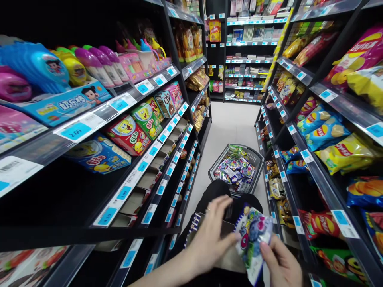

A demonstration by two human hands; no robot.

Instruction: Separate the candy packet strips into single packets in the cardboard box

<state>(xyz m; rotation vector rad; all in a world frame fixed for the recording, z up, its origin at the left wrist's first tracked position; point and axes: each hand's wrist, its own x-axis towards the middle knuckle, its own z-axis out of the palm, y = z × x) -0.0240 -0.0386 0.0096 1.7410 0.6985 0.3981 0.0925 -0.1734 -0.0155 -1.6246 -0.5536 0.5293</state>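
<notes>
My right hand (pixel 279 261) grips a small shiny candy packet (pixel 254 239) by its right edge, between thumb and fingers. The packet is white and purple, with blueberries printed on it and a striped border. Beside it, my left hand (pixel 211 235) has its fingers stretched out, and its thumb tip reaches the packet's left edge; whether it touches cannot be made out. Under my left hand, on my lap, lies an open cardboard box (pixel 229 259) with a striped rim, partly covered by both hands. Beyond my knees, a grey shopping basket (pixel 212 171) stands on the floor, holding several similar packets (pixel 235 169).
Shelves with price tags line both sides of the narrow aisle. Boxed snacks (pixel 128 133) and toys (pixel 56 65) fill the left shelf (pixel 119 103); chip bags (pixel 344 149) fill the right. Pale floor (pixel 235 119) runs to a back shelf (pixel 254 42).
</notes>
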